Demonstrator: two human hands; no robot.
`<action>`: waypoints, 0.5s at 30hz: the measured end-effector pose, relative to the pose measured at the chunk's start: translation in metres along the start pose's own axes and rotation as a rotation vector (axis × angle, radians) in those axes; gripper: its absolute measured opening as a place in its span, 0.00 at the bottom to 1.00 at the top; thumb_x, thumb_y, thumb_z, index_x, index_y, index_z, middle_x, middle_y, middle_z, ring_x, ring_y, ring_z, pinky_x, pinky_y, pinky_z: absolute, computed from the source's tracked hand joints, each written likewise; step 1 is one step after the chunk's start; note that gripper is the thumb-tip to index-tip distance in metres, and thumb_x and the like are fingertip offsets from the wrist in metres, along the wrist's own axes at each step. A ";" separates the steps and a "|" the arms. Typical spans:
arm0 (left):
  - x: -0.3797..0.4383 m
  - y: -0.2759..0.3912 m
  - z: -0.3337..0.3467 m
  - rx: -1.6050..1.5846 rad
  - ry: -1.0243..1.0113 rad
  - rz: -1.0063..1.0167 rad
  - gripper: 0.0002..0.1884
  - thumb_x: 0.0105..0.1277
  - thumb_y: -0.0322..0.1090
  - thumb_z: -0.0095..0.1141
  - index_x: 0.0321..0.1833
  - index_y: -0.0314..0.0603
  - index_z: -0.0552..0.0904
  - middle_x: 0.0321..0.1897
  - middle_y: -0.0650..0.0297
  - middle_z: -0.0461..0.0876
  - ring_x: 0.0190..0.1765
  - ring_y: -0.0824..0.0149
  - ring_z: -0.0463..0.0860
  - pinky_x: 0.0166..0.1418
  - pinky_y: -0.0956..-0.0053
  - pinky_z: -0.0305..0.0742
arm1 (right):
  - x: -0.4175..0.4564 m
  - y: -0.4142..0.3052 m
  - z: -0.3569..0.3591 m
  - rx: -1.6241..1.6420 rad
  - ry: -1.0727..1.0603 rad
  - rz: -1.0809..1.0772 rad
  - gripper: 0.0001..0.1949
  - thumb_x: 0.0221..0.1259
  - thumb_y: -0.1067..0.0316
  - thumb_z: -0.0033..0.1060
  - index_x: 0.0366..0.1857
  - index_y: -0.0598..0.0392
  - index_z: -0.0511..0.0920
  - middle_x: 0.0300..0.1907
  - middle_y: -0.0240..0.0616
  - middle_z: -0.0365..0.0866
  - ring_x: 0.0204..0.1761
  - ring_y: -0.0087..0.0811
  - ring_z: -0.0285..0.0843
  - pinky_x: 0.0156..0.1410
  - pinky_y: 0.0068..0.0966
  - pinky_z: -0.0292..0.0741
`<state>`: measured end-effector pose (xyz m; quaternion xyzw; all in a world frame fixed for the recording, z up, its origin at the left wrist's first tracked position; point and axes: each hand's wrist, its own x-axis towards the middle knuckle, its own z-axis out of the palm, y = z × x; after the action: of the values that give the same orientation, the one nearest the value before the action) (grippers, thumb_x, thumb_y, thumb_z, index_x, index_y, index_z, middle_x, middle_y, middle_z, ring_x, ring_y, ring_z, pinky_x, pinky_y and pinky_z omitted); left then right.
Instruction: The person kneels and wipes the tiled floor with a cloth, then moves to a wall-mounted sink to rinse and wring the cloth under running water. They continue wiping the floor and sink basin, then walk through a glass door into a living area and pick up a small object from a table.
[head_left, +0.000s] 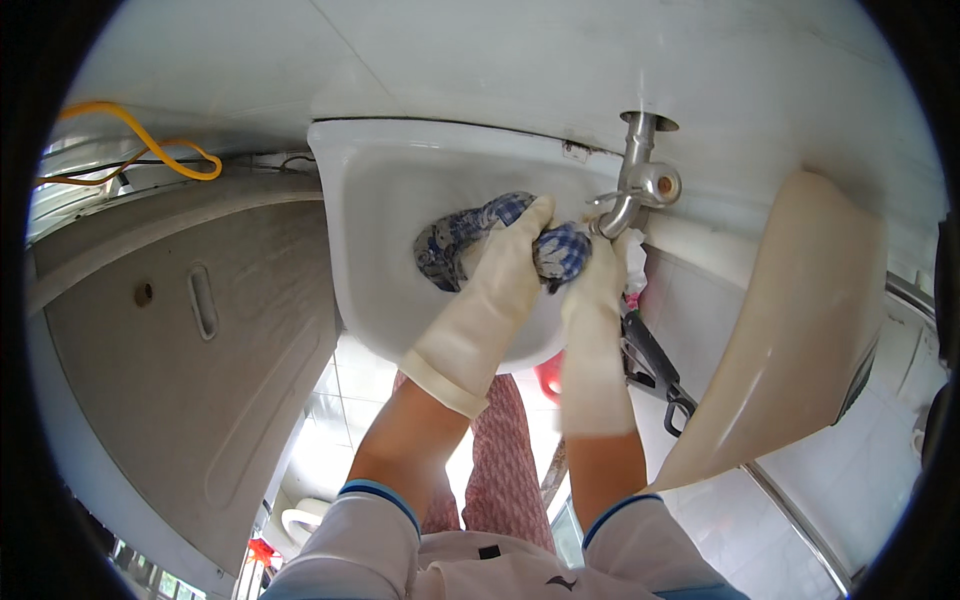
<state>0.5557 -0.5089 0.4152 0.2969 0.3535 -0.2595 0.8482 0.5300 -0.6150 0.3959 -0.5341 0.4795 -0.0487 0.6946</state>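
Both of my hands wear long cream rubber gloves and hold a wet-looking blue-and-grey checked cloth (442, 251) over a white sink (382, 315). My left hand (517, 244) grips the twisted middle of the cloth, and a length of it hangs in a curve towards the basin. Between the two hands a bunched part bulges out. My right hand (596, 274) is closed at the cloth's right end, just below the spout of a metal tap (637, 184); its fingers are partly hidden. I cannot make out any running water.
A large grey-brown panel (150, 360) with a recessed slot borders the sink's left side. Above it loops a yellow hose or cable (142, 142). To the right stands a beige plastic shell (802, 315), near a black-handled tool (652, 349) and a metal rail (795, 517).
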 end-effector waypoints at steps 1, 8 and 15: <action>-0.001 0.001 0.014 0.009 -0.004 -0.018 0.11 0.79 0.36 0.55 0.53 0.35 0.84 0.46 0.61 0.87 0.43 0.68 0.86 0.47 0.72 0.83 | -0.014 -0.015 -0.004 0.161 -0.002 0.086 0.17 0.74 0.52 0.63 0.53 0.54 0.81 0.49 0.33 0.86 0.47 0.34 0.85 0.60 0.35 0.79; 0.028 -0.037 -0.030 -0.297 0.034 -0.187 0.26 0.76 0.60 0.54 0.46 0.39 0.84 0.38 0.58 0.88 0.38 0.63 0.87 0.44 0.65 0.85 | -0.062 -0.037 0.012 -0.274 -0.133 0.095 0.26 0.58 0.47 0.79 0.55 0.51 0.85 0.51 0.31 0.82 0.49 0.27 0.80 0.56 0.30 0.76; 0.067 -0.051 -0.068 0.024 0.024 -0.119 0.17 0.76 0.47 0.59 0.55 0.41 0.83 0.39 0.64 0.86 0.41 0.70 0.85 0.46 0.71 0.84 | -0.078 -0.047 0.020 -1.043 -0.125 -0.279 0.24 0.60 0.41 0.71 0.50 0.49 0.86 0.52 0.49 0.87 0.55 0.47 0.84 0.64 0.39 0.76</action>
<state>0.5331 -0.5124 0.3092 0.2884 0.3775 -0.3100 0.8235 0.5235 -0.5754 0.4803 -0.8684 0.3223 0.1355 0.3516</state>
